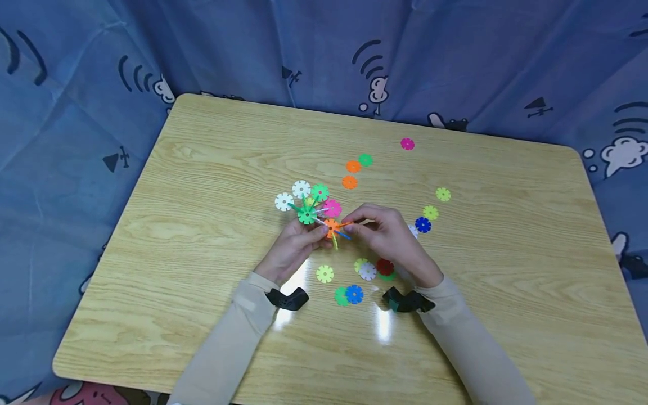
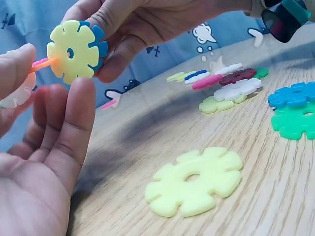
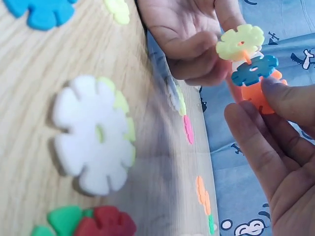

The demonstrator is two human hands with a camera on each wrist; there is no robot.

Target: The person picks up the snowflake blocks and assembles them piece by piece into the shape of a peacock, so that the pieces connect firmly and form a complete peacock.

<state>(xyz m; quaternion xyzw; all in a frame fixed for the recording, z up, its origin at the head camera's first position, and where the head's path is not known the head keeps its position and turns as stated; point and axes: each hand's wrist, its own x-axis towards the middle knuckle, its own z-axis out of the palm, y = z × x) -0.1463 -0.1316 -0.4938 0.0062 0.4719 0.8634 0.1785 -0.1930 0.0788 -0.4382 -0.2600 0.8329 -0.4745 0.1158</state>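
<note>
Gripping joined discs (image 1: 307,218) | blue disc (image 1: 356,296) overlapping green disc (image 1: 341,297) nearby

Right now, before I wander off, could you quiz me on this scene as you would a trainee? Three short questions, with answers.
1. True or false: on the table, the lighter blue disc overlaps a green disc.
2. What colour is the loose disc nearest the back curtain? A) white B) pink C) blue
3. Fill in: the left hand holds a cluster of joined discs while the right hand pinches an ____ disc.

Key: 1. True. 2. B, the pink disc. 3. Orange disc.
</note>
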